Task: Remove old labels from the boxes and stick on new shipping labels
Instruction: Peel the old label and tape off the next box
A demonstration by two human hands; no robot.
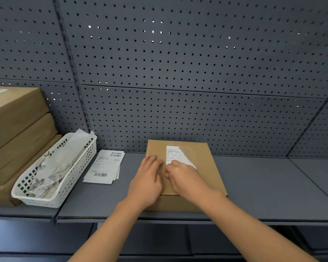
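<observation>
- Box (206, 173): flat brown cardboard, lying on the shelf (263, 186) just right of centre, its far edge close to the pegboard (178, 63).
- Label (175, 154): white with printed text, stuck on the box top toward 12 o'clock. A glossy clear patch sits on the cardboard at its 2 o'clock corner. Its near end is covered by the right hand.
- Left hand (147, 178): laid flat on the box top at the box's 9 o'clock edge, fingers straight and together, grip apart, holding nothing.
- Right hand (184, 176): at 3 o'clock of the left hand, just beside it. Its fingers are curled down onto the label's near end, grip drawn together on the label.
- Loose labels (104, 167): a small fanned pile of white barcoded sheets on the shelf at 9 o'clock of the box, between box and basket.
- Basket (78, 171): white plastic lattice, at 9 o'clock of the loose labels, holding crumpled paper scraps (51, 167).
- Stacked boxes (17, 120): larger brown cartons, at 9 o'clock of the basket, touching it.
</observation>
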